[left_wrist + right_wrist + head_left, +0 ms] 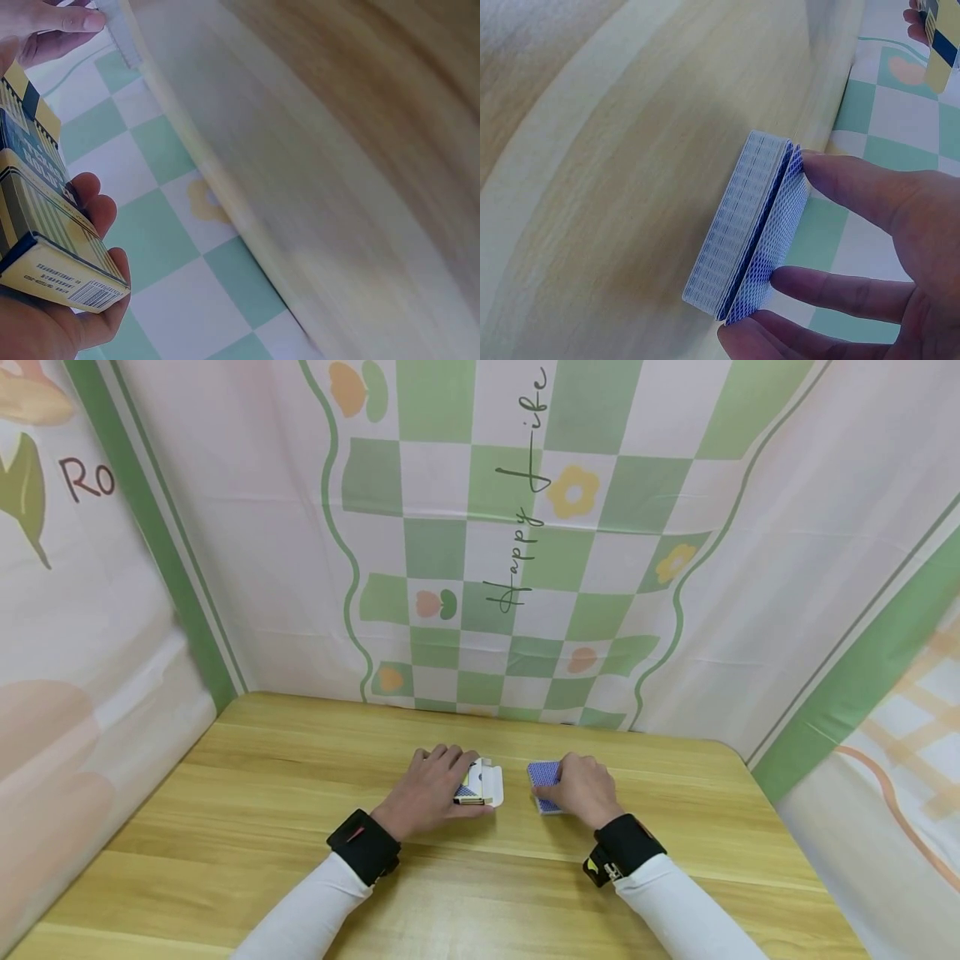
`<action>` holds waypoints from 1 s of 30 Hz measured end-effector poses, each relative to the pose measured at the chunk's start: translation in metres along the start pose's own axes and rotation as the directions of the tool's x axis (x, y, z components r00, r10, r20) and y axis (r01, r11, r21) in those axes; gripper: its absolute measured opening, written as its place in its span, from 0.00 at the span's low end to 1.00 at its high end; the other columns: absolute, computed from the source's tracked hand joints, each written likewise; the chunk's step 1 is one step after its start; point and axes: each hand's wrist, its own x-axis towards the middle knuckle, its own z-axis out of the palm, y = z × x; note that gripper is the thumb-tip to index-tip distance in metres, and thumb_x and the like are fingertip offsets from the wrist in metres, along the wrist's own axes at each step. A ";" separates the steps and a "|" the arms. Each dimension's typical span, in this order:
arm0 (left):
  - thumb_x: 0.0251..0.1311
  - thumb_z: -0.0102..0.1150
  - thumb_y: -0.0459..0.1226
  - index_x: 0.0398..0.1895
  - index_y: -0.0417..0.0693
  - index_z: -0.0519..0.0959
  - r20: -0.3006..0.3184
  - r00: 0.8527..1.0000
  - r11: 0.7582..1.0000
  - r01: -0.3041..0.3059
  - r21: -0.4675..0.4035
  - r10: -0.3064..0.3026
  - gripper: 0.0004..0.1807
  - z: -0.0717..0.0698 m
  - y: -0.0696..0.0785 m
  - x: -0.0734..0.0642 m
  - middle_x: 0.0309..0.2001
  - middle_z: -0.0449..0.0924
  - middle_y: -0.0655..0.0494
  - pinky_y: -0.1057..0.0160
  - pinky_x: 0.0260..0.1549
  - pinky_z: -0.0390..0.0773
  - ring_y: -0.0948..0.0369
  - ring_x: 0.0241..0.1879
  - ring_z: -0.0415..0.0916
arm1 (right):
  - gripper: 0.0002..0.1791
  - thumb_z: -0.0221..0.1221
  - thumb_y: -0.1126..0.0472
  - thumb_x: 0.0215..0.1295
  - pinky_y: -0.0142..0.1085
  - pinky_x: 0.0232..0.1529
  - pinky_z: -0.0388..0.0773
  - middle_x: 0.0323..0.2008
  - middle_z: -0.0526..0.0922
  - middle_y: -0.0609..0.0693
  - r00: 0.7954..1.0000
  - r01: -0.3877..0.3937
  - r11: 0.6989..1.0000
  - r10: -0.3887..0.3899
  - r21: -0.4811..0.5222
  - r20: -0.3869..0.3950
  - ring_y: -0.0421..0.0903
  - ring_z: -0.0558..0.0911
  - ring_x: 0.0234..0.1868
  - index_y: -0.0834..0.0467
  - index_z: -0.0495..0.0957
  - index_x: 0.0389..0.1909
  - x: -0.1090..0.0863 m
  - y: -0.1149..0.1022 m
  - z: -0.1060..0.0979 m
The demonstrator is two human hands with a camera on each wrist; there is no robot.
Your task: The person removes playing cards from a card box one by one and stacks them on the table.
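My left hand [431, 789] holds a playing-card box [478, 785] over the table, its white end flap folded out toward the right. In the left wrist view the box [64, 259] is cream and dark blue with a barcode on its end, and fingers curl round its sides. To the right of it, a deck of blue-backed playing cards [545, 775] lies on the table under my right hand [588, 789]. Thumb and fingers [840, 292] pinch the top cards [776, 232] by their ends. A thin dark gap parts these from the thicker stack [739, 225] below.
The wooden table [300, 827] reaches back to a hanging cloth [510, 568] with green checks and flowers. More printed cloth stands at the left and right sides. A black band is strapped round each wrist, over white sleeves.
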 end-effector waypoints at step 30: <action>0.49 0.45 0.71 0.58 0.50 0.68 -0.003 1.000 1.000 0.002 0.018 -0.001 0.43 0.001 0.001 0.000 0.47 0.73 0.54 0.52 0.39 0.66 0.56 0.46 0.69 | 0.27 0.68 0.43 0.43 0.37 0.19 0.69 0.21 0.75 0.51 1.000 0.003 1.000 -0.003 -0.015 -0.001 0.44 0.74 0.20 0.63 0.75 0.29 -0.004 -0.003 -0.001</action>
